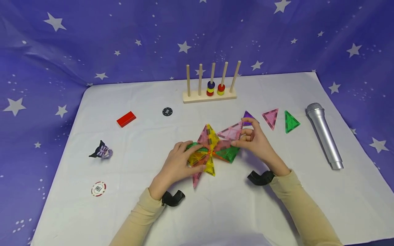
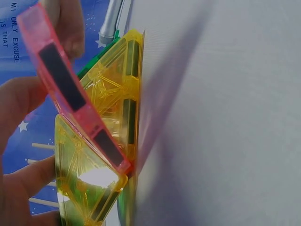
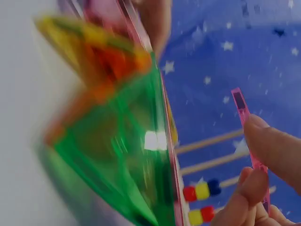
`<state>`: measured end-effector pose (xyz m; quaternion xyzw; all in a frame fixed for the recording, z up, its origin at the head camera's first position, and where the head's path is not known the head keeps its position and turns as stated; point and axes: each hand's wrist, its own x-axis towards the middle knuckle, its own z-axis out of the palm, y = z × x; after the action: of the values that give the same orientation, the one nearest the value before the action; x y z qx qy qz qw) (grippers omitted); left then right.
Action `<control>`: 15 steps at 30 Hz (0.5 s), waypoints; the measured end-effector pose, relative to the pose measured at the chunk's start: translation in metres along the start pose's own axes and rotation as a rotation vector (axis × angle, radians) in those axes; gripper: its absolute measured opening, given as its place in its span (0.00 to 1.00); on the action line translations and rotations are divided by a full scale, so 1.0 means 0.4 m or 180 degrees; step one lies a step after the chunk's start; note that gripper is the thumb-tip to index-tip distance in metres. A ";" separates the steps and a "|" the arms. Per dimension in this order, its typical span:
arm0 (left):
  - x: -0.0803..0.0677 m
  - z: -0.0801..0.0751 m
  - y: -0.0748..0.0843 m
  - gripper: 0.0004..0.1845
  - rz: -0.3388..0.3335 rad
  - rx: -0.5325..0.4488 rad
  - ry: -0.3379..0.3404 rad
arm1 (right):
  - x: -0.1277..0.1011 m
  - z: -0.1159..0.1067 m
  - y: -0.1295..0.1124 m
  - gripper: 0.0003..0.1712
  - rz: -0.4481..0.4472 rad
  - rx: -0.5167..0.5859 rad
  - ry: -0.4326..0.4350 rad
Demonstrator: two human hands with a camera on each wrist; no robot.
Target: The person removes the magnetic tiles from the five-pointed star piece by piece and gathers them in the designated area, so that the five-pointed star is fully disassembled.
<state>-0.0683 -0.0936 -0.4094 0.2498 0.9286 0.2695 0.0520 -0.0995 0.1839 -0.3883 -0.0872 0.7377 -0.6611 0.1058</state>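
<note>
A build of translucent magnetic tiles [image 1: 210, 168] in pink, yellow, green and orange stands on the white table. My left hand [image 1: 175, 165] grips its left side, thumb by a pink tile [image 2: 63, 87] and fingers over a green one [image 1: 194, 147]. Between thumb and fingers my right hand [image 1: 258, 141] pinches a pink triangular tile [image 1: 229, 132], raised close over the build's right side. In the right wrist view this tile [image 3: 242, 108] shows edge-on, apart from the green tile [image 3: 117, 146] of the build. Part of the build is hidden under my left hand.
Loose triangular tiles, purple [image 1: 247, 117], pink [image 1: 271, 118] and green [image 1: 290, 122], lie beyond my right hand. A silver microphone [image 1: 325, 136] is at right. At the back stands a peg rack [image 1: 209, 97]. Leftward are a red block [image 1: 126, 119], chips [image 1: 98, 189] and a small figure [image 1: 103, 150].
</note>
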 end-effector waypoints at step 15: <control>-0.004 -0.010 -0.002 0.36 -0.0074 -0.0002 -0.0135 | 0.191 -0.063 0.056 0.46 0.0564 -0.0634 0.0086</control>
<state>-0.0682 -0.0972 -0.4064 0.2447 0.9300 0.2638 0.0748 -0.1796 0.1899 -0.4110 -0.0228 0.8058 -0.5738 0.1447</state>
